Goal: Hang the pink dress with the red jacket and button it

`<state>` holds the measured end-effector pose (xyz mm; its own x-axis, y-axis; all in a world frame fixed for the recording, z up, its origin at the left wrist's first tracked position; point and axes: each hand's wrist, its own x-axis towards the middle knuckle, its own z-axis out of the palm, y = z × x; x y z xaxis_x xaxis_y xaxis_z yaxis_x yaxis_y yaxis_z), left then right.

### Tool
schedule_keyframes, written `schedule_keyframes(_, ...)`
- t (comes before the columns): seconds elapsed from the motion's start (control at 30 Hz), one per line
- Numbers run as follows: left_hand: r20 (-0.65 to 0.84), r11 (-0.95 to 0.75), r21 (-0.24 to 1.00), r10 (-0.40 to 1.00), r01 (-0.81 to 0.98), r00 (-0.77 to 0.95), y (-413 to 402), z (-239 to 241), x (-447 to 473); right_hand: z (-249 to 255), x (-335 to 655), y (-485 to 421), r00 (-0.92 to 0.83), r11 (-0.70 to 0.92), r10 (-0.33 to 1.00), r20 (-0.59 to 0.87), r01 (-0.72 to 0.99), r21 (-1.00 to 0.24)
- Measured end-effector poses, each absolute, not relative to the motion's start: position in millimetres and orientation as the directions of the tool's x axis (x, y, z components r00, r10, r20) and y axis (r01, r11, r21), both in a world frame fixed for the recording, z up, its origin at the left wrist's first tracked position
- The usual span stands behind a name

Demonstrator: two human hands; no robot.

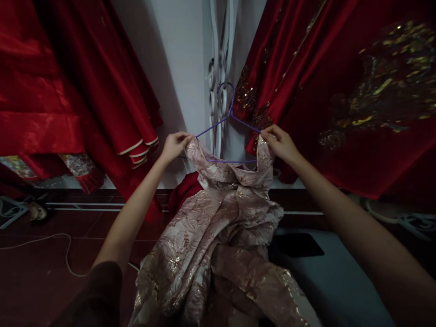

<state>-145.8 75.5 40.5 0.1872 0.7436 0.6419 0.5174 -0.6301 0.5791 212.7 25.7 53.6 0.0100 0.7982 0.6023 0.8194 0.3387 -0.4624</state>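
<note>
A pale pink dress (211,213) with gold pattern hangs in front of me on a purple wire hanger (214,125), its skirt spreading down toward the camera. My left hand (175,145) pinches the dress's left shoulder strap at the hanger's end. At the other end, my right hand (279,141) is closed on the right strap. The hanger's hook points up, in front of white curled metalwork (218,72); whether it hooks onto anything I cannot tell. The hanger's lower bar shows across the neckline.
Red garments (112,86) hang on the left, and red ones with gold sequins (306,81) on the right. A black flat object (299,244) lies on a grey surface (337,272) at lower right. A white cable (70,254) crosses the dark red floor (34,277).
</note>
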Motion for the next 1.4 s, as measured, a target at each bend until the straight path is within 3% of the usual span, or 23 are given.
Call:
schedule_keyframes(0.07, 0.557, -0.564, 0.749, 0.82, 0.348, 0.13, 89, 17, -156, 54, 215, 27, 0.005, 0.36, 0.793, 0.609, 0.802, -0.476)
schedule_keyframes(0.13, 0.4, -0.398, 0.847, 0.914, 0.353, 0.071, 96, -20, -163, 54, 217, 29, 0.004, 0.377, 0.787, 0.616, 0.787, -0.488)
schedule_keyframes(0.2, 0.22, -0.275, 0.839, 0.961, 0.47, 0.169, 95, -62, -164, 52, 218, 31, 0.009, 0.402, 0.78, 0.625, 0.759, -0.512)
schedule_keyframes(0.3, 0.129, -0.242, 0.806, 0.963, 0.54, 0.238, 86, -111, -160, 49, 221, 36, 0.006, 0.472, 0.764, 0.646, 0.677, -0.564)
schedule_keyframes(0.4, 0.072, -0.228, 0.758, 0.96, 0.611, 0.269, 79, -130, -161, 47, 224, 39, -0.008, 0.52, 0.753, 0.658, 0.62, -0.588)
schedule_keyframes(0.53, 0.077, -0.252, 0.688, 0.958, 0.68, 0.277, 78, -127, -177, 46, 224, 40, -0.003, 0.528, 0.753, 0.658, 0.599, -0.602)
schedule_keyframes(0.67, 0.175, -0.291, 0.633, 0.956, 0.717, 0.234, 67, -123, -195, 49, 221, 38, -0.001, 0.518, 0.766, 0.642, 0.594, -0.616)
schedule_keyframes(0.77, 0.269, -0.281, 0.683, 0.955, 0.674, 0.126, 60, -113, -203, 52, 219, 36, -0.018, 0.514, 0.78, 0.625, 0.588, -0.625)
schedule_keyframes(0.87, 0.326, -0.357, 0.727, 0.931, 0.587, 0.163, 66, -82, -206, 55, 218, 33, -0.039, 0.513, 0.787, 0.615, 0.596, -0.618)
schedule_keyframes(1.03, 0.457, -0.554, 0.597, 0.829, 0.58, 0.323, 104, 10, -200, 60, 221, 28, -0.095, 0.512, 0.785, 0.612, 0.656, -0.555)
schedule_keyframes(1.2, 0.597, -0.577, 0.48, 0.767, 0.661, 0.236, 111, 91, -166, 69, 218, 15, -0.198, 0.524, 0.794, 0.575, 0.702, -0.482)
schedule_keyframes(1.4, 0.724, -0.714, 0.496, 0.655, 0.495, 0.219, 67, 111, -83, 76, 205, 0, -0.263, 0.537, 0.831, 0.489, 0.605, -0.588)
